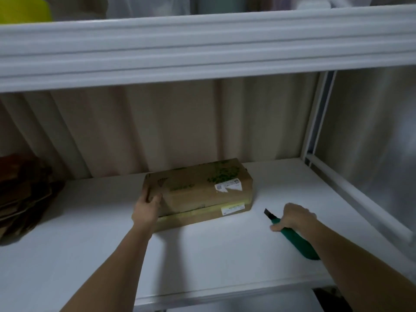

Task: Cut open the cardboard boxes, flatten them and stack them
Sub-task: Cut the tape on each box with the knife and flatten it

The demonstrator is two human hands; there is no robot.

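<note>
**A:** What are the hands doing?

**B:** The left hand (147, 204) is in the middle of the frame. It holds the left end of the brown cardboard box with green print and a white label (198, 184). The fingers are bent over the top corner, a little apart, and the thumb presses on the near side.

**A:** And the other one?

**B:** The right hand (293, 218) is at the lower right. Its fingers are curled tight round a green box cutter with a short dark blade (292, 237). The blade sticks out toward the upper left, near the box but not touching it. The handle lies low over the shelf; I cannot tell if it touches.

**A:** Where is the box?

**B:** It sits in the middle of the frame, on top of a flat brown cardboard piece with yellow tape (202, 216). Both lie on the white shelf board (202, 255).

**A:** What else is there?

**B:** At the far left is a dark heap of flattened brown cardboard (22, 190). Behind is a beige ribbed wall (157, 127). A thick white upper shelf rail (202, 48) runs across the top, and a white metal post (315, 122) stands at the right. Something yellow-green (22, 10) shows in the upper left corner, too blurry to name.
</note>
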